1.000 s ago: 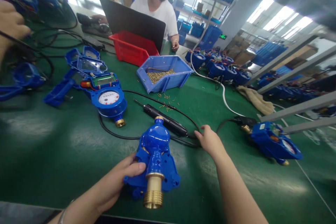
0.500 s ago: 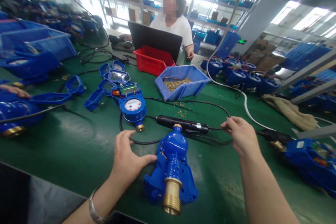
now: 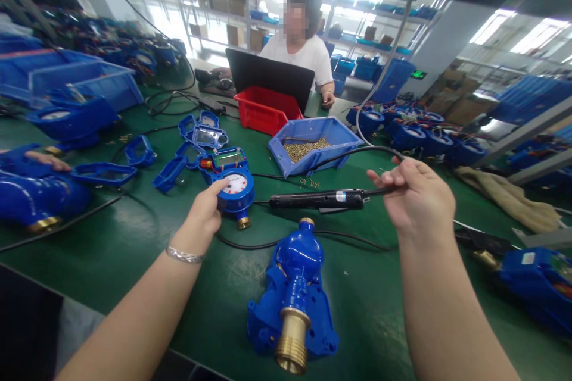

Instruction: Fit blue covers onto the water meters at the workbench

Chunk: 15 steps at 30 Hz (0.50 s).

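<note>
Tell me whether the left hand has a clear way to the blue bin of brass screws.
Probably yes. The left hand rests on the dial-face meter; the blue bin sits just beyond it, open-topped, with only a thin black cable crossing near its front.

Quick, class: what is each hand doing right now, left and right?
Left hand: open, fingertips touching the water meter.
Right hand: closed on the cable of the electric screwdriver, lifting it.

2 bare forearms, no sleeves; thin silver bracelet (image 3: pixel 184 255) on left wrist; right wrist unadorned.
</note>
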Each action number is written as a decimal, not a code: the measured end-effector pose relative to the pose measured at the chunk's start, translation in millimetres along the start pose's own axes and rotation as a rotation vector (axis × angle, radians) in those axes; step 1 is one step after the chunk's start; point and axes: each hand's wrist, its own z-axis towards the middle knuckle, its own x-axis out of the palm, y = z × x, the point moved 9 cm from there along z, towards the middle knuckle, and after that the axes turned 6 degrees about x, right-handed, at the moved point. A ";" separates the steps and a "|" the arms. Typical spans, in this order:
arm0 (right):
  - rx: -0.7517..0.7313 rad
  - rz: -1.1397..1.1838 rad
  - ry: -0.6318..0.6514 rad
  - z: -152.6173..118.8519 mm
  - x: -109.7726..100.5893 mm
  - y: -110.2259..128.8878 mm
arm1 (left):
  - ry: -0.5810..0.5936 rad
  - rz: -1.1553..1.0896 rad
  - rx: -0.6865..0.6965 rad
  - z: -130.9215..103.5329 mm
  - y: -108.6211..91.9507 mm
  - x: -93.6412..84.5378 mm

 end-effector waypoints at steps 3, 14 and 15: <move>-0.060 -0.021 0.067 -1.7 19.9 11.6 | -0.012 -0.086 -0.069 4.2 -2.5 4.7; -0.221 -0.061 -0.040 -14.8 -19.2 96.6 | 0.169 -0.098 -0.039 -9.8 -63.6 0.4; -0.261 -0.112 -0.041 -16.7 -23.8 110.0 | 0.177 -0.078 -0.004 -9.9 -71.4 4.1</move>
